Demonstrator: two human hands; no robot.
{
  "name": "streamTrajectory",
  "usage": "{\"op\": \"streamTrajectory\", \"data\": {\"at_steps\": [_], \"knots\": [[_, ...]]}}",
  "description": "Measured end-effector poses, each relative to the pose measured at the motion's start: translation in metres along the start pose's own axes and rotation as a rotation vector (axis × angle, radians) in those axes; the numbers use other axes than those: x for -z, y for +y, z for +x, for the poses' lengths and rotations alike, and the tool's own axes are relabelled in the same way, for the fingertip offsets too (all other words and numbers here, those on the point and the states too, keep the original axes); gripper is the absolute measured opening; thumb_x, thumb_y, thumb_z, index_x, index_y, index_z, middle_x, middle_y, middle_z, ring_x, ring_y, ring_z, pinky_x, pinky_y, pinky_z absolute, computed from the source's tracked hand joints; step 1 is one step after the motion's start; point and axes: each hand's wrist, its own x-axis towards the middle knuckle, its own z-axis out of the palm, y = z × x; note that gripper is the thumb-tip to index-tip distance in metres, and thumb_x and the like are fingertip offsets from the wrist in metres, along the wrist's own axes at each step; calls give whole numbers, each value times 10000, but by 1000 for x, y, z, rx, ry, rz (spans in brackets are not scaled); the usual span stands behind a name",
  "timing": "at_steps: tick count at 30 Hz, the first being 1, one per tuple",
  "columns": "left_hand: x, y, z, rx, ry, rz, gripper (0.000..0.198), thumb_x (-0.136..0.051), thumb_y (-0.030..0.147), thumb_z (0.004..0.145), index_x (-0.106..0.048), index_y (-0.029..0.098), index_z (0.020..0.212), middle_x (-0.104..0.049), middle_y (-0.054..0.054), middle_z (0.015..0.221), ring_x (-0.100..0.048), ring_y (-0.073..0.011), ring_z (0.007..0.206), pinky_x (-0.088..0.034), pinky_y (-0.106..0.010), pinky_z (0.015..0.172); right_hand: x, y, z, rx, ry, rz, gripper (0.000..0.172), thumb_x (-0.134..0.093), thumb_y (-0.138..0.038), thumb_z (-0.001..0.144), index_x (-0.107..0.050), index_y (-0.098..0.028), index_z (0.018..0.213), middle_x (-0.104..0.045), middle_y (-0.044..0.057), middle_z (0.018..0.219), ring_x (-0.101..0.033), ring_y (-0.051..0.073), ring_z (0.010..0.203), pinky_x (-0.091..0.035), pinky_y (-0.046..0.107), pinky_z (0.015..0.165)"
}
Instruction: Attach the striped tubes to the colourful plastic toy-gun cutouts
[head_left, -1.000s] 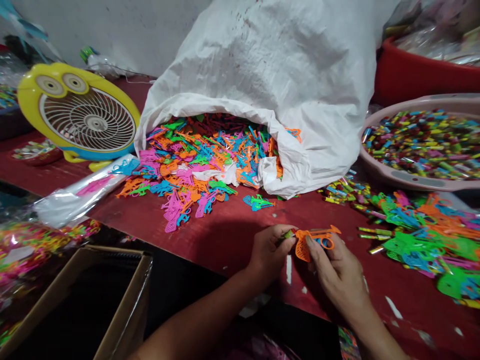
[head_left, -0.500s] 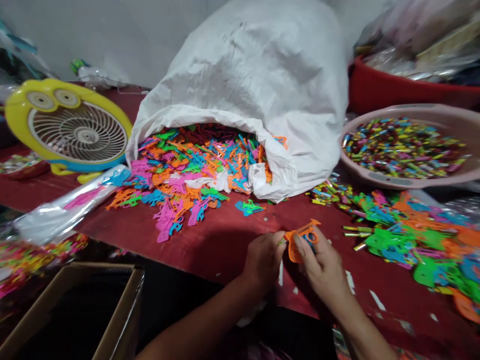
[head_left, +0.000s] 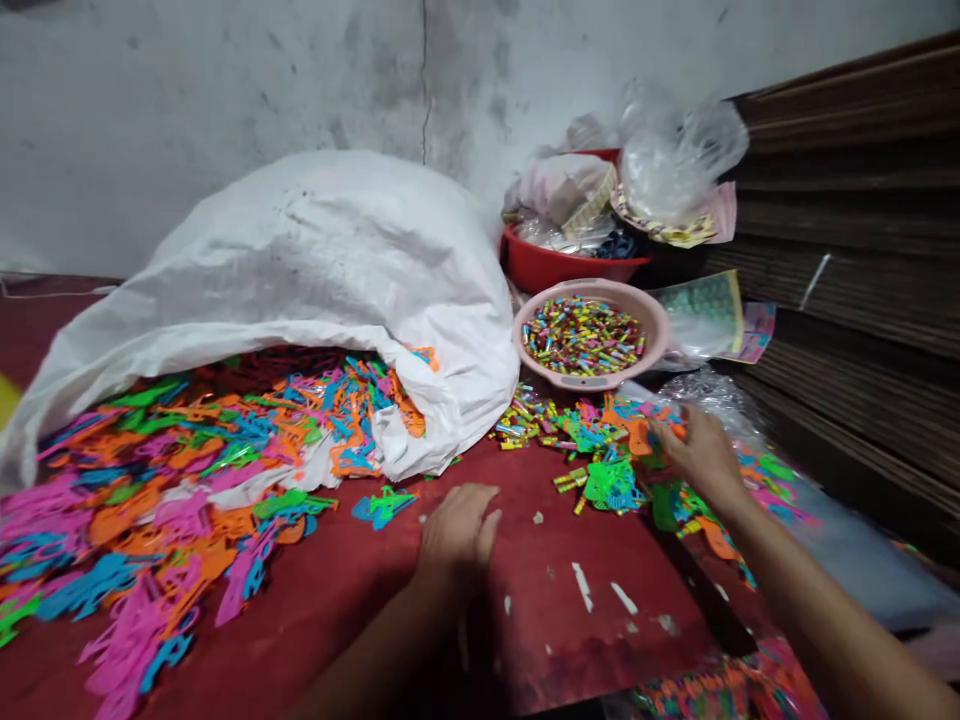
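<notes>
My left hand [head_left: 457, 525] lies palm down on the red table [head_left: 570, 610], fingers loosely stretched, with nothing visible in it. A small blue and green toy piece [head_left: 384, 505] lies just to its left. My right hand [head_left: 694, 450] reaches out over the pile of coloured plastic toy pieces [head_left: 607, 470] at the right. Its fingertips are closed on an orange toy piece [head_left: 636, 432] at the top of that pile.
A big white sack [head_left: 315, 270] lies on its side, spilling bright plastic toys [head_left: 187, 480] over the left of the table. Behind the pile stand a pink bowl [head_left: 592, 375] of small coloured tubes and a red basin [head_left: 562, 265] of bags. Stacked cardboard [head_left: 855, 300] stands at the right.
My hands have parted. The right one carried the orange piece out to the pile on the right, and the left one dropped flat on the table. The view swung right and up.
</notes>
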Motion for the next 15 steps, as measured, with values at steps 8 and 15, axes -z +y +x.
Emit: {"op": "streamTrajectory", "data": {"at_steps": [8,15], "knots": [[-22,-17,86,-310,-124,507,403,-433,176,948,-541,183,1337,-481,-145,1476,-392,-326,1386,-321,-595,1108,-55,-10,-63,777,-195,-484,452,-500,-395,953,-527,-267,1387,-483,83,1484,-329,332,1400,-179,583,1115],[-21,-65,117,-297,-166,755,530,-317,194,974,-324,171,1503,-313,-121,1593,-254,-266,1471,-180,-617,1159,-67,31,-36,739,-188,-585,379,-476,-391,962,-644,-245,1269,-519,75,1457,-393,345,1337,-166,603,1096]]}}
